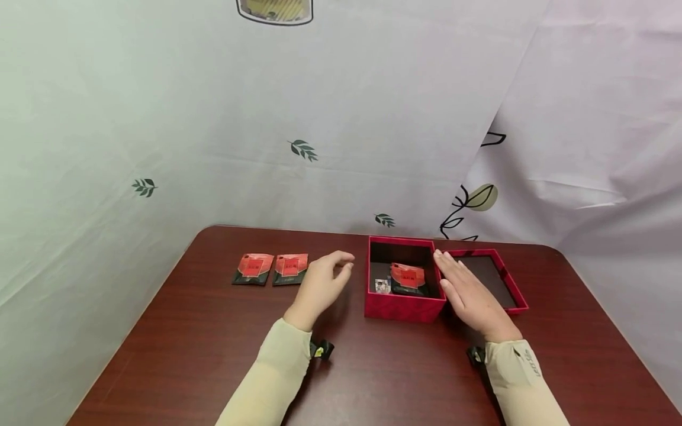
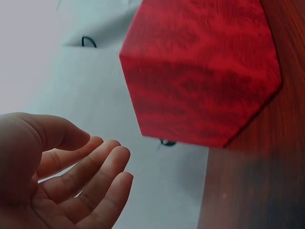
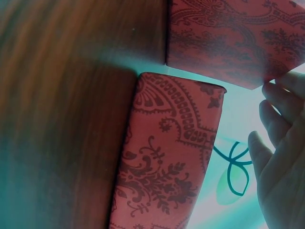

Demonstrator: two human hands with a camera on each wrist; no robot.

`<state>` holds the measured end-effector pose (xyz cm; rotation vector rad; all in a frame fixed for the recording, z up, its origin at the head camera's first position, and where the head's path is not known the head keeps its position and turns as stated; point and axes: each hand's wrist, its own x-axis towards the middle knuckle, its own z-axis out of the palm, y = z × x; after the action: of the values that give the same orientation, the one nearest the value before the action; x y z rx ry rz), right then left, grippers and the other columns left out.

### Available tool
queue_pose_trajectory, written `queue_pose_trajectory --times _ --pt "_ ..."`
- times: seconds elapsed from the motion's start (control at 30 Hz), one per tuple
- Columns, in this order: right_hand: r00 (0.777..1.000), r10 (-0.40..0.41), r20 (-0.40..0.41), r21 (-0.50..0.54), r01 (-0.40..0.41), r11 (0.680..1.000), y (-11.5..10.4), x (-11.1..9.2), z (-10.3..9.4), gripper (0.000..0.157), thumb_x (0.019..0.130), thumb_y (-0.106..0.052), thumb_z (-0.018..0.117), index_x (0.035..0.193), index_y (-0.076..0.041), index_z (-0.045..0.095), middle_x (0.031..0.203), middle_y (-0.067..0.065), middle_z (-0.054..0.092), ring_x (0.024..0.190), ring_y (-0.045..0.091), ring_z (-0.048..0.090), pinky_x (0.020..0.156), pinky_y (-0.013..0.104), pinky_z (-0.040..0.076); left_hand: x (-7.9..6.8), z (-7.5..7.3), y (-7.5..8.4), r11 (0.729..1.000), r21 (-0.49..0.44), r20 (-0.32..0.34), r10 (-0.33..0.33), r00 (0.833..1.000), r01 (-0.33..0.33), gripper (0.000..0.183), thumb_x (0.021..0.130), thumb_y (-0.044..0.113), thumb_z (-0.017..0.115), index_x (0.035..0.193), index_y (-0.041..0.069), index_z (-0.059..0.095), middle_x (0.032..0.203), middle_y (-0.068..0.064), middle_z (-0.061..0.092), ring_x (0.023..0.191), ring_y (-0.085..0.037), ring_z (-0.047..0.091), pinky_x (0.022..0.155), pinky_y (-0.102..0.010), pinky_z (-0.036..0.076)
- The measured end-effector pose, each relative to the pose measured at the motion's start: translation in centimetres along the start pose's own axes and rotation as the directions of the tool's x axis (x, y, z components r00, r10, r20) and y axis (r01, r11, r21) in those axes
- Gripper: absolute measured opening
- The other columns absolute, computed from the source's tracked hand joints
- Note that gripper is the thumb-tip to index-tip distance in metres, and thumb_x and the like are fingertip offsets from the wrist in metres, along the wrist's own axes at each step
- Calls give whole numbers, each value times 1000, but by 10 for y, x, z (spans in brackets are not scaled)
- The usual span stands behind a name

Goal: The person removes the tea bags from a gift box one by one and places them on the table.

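A red patterned box (image 1: 402,308) stands uncovered on the table, its inside dark. In it lie a red and black sachet (image 1: 408,278) and a small whitish packet (image 1: 382,286). My right hand (image 1: 469,296) rests with extended fingers along the box's right rim, fingertips right at its upper edge. To the left of the box my left hand (image 1: 322,287) hovers over the table, fingers loosely bent and holding nothing; in the left wrist view the palm of that hand (image 2: 71,176) shows bare beside the box. Two more sachets (image 1: 254,268) lie side by side left of that hand.
The box's red lid (image 1: 508,281) lies inside up on the table, just right of the box and partly behind my right hand. A pale cloth with leaf prints (image 1: 303,150) hangs behind the brown table (image 1: 186,331). Dark straps sit at both wrists.
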<state>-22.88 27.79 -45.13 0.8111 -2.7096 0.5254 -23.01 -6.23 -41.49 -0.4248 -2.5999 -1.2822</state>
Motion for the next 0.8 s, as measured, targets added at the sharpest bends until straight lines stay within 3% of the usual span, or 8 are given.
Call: queue_pose_trajectory --times 0.23,0.43,0.63,0.8 --pt "1000 11 -2 -1 -11 1000 -1 -1 -2 61 105 -22 51 160 -6 30 162 15 33 150 37 27 124 34 13 13 2 26 999 -7 32 46 998 -46 23 100 13 62 119 9 72 113 -5 73 99 -20 68 88 -39 56" --pt "1000 10 -1 17 -10 1000 0 -2 -1 61 105 -22 51 160 -8 28 163 14 31 154 28 19 123 25 5 24 7 49 997 -58 103 51 993 -45 26 101 13 58 123 7 70 118 -6 71 99 -20 69 88 -37 56" --pt "1000 13 -3 21 -13 1000 1 -3 1 60 106 -23 50 160 -7 29 163 14 31 154 28 19 121 22 3 35 25 54 990 -135 208 -7 978 35 29 103 16 58 128 7 68 118 -7 70 104 -20 68 90 -35 56" --pt "1000 10 1 22 -10 1000 0 -1 1 60 106 -23 49 160 -7 29 163 14 31 154 29 19 121 20 2 41 41 51 986 -140 265 -51 963 91 38 104 14 53 140 2 59 129 -11 67 112 -22 67 92 -35 55"
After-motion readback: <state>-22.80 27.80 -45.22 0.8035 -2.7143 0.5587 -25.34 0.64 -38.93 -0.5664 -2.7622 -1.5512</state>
